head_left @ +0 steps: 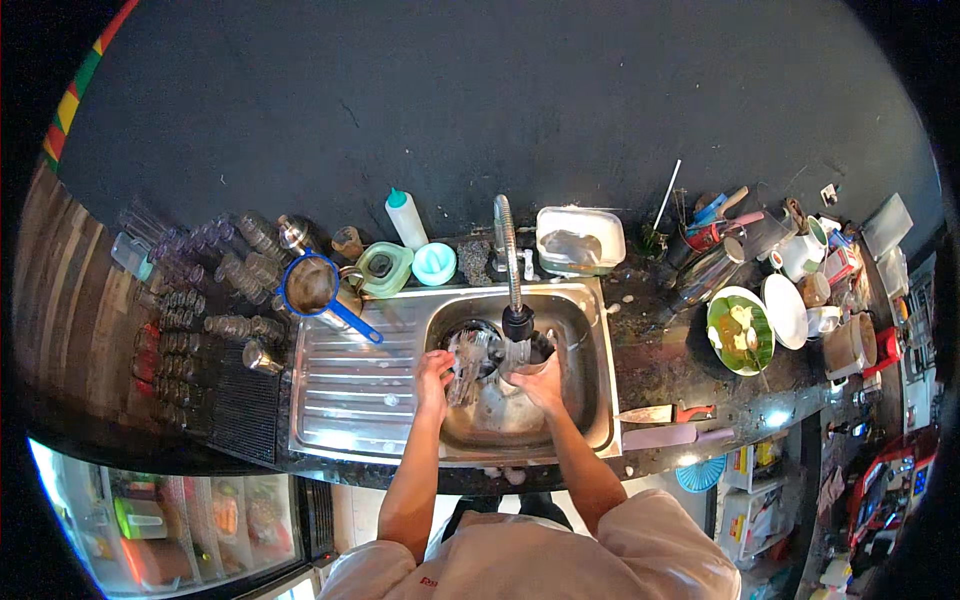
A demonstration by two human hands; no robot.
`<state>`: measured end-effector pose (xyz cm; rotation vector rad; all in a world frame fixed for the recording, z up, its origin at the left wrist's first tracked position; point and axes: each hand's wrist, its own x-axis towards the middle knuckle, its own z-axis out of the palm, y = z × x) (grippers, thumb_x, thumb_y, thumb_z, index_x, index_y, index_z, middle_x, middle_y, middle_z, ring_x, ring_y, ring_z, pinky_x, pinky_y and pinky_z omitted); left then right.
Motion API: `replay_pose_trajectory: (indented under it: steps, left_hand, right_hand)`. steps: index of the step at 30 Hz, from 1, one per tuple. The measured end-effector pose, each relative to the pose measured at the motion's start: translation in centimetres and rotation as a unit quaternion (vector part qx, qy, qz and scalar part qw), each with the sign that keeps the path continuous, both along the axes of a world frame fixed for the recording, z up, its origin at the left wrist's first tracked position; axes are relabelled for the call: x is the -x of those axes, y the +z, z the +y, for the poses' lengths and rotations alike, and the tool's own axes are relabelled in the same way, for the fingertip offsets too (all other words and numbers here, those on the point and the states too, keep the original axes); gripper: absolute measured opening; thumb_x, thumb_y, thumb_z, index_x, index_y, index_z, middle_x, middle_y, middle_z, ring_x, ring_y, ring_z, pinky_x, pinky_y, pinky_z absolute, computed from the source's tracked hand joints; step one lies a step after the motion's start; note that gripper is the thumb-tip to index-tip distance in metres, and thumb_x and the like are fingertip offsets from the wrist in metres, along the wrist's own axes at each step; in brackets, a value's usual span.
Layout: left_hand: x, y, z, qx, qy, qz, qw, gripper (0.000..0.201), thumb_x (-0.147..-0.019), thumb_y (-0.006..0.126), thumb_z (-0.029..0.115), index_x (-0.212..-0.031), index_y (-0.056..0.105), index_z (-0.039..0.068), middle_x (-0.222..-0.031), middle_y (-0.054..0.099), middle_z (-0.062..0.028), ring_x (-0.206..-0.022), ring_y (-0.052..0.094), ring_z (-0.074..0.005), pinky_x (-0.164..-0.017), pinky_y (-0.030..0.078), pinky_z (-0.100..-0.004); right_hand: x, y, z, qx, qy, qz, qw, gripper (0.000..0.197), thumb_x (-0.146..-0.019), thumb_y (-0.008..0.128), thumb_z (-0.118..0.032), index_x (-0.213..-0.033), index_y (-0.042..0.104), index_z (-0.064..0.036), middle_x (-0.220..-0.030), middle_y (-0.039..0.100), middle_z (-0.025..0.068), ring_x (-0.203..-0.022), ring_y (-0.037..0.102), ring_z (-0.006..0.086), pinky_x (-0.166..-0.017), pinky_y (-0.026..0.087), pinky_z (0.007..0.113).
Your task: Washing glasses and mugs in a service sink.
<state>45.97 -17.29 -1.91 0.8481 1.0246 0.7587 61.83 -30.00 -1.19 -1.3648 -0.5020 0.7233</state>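
Over the steel sink (608, 400), my left hand (433, 380) is closed around a clear glass (466, 368), tilted above the basin's left side. My right hand (541, 383) grips another clear glass (517, 353) right under the black spray head (517, 322) of the coiled-hose faucet (502, 235). Something dark beside that glass, behind my right fingers, is too unclear to name. More dishes lie in the basin between and below my hands, partly hidden by the glasses.
Left of the sink is a ridged drainboard (350, 390), with a blue-rimmed strainer (312, 285) and rows of glasses beyond. Behind stand a squeeze bottle (405, 218) and a white tub (580, 240). At right are a knife (665, 414), a green-lined plate (740, 330) and stacked utensils.
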Motion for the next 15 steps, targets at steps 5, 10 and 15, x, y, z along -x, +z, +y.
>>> replay_pose_trajectory:
  steps: [5, 10, 15]
  left_hand:
    - [-1.0, -0.7, -1.0, -0.005, -0.06, 0.014, 0.998, 0.029, -0.077, 0.05, 0.029, -0.098, 0.052, 0.009, -0.096, 0.059, -0.006, -0.091, 0.054, -0.0172, -0.075, 0.039, -0.0331]
    - [-1.9, -1.9, -3.1, 0.1, -0.184, 0.019, 0.978, 0.03, -0.08, 0.049, 0.031, -0.1, 0.051, 0.009, -0.099, 0.058, -0.0065, -0.088, 0.057, -0.0184, -0.071, 0.043, -0.0367]
    - [-3.0, -2.2, -4.0, 0.144, -0.198, -0.002, 0.97, 0.028, -0.082, 0.051, 0.029, -0.103, 0.05, 0.009, -0.092, 0.055, -0.0053, -0.088, 0.055, -0.0193, -0.07, 0.044, -0.0369]
  right_hand:
    - [-1.8, -6.5, -1.2, -0.003, 0.047, -0.043, 0.998, 0.072, -0.048, 0.077, -0.002, -0.109, 0.039, -0.0015, -0.098, 0.054, 0.0085, -0.08, 0.057, 0.0173, -0.071, 0.048, 0.03]
    - [-3.6, -3.7, -3.3, 0.194, 0.233, 0.249, 0.92, 0.042, -0.073, 0.063, -0.032, -0.103, 0.055, -0.004, -0.096, 0.059, 0.0042, -0.089, 0.055, 0.014, -0.072, 0.046, 0.033]
    - [-3.3, -2.1, -2.5, 0.264, 0.254, 0.296, 0.882, 0.055, -0.069, 0.056, -0.056, -0.112, 0.05, -0.023, -0.112, 0.052, -0.0067, -0.105, 0.046, 0.0183, -0.076, 0.036, 0.054]
